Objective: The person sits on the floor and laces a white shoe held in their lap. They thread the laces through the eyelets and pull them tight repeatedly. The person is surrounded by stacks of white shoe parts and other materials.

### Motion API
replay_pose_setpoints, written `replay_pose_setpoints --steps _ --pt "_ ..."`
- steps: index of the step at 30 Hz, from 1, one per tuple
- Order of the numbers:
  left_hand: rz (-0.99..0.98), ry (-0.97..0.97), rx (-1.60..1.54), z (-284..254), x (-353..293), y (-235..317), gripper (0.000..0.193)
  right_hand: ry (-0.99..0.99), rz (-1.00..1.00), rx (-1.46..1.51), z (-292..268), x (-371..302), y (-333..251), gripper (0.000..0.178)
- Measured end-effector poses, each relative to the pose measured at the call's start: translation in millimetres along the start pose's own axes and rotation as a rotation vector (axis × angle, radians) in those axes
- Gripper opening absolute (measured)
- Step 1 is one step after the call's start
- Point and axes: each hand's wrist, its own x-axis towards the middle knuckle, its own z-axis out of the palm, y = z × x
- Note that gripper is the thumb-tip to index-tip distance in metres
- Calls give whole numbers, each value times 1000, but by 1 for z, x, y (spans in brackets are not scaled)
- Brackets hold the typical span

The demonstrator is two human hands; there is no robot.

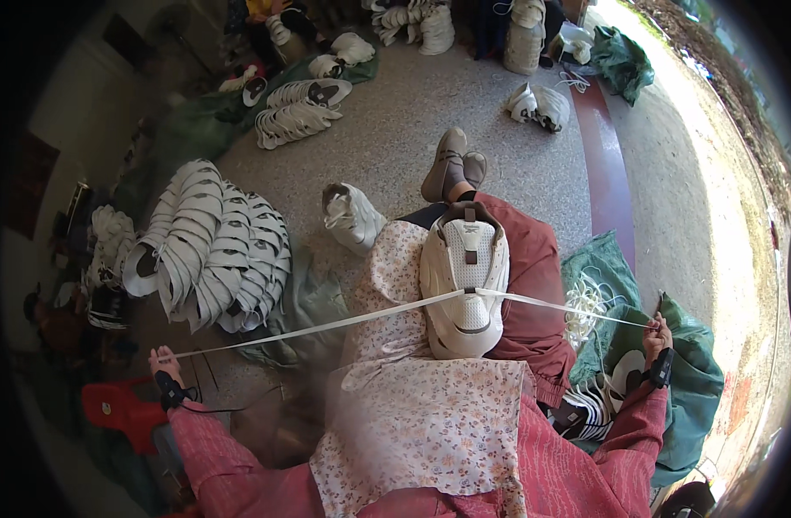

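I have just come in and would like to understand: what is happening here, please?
A person sits with a white shoe on the lap, its toe toward the body. The left hand and right hand hold a white lace stretched out to both sides, running from near the toe. No lace shows crossing higher up. White shoe uppers stand stacked to the left.

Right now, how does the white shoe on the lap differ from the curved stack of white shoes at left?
The white shoe is single; the curved white stack holds many. The shoe has a flat white lace pulled taut; the stack shows none. Both are mainly white.
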Motion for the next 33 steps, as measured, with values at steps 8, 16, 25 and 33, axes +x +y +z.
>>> replay_pose_setpoints --steps 8,16,25,33 --pt "-307 -699 321 46 -81 -107 43 -83 208 18 57 -62 -44 27" --pt "-341 -1673 737 123 -420 -226 28 -196 52 -216 28 -80 -74 28" --pt "198 -2194 649 109 -543 -254 18 -87 -202 -181 18 -70 -67 23" --pt "829 -2230 685 101 -561 -287 21 -832 -700 -1238 285 -245 140 16"
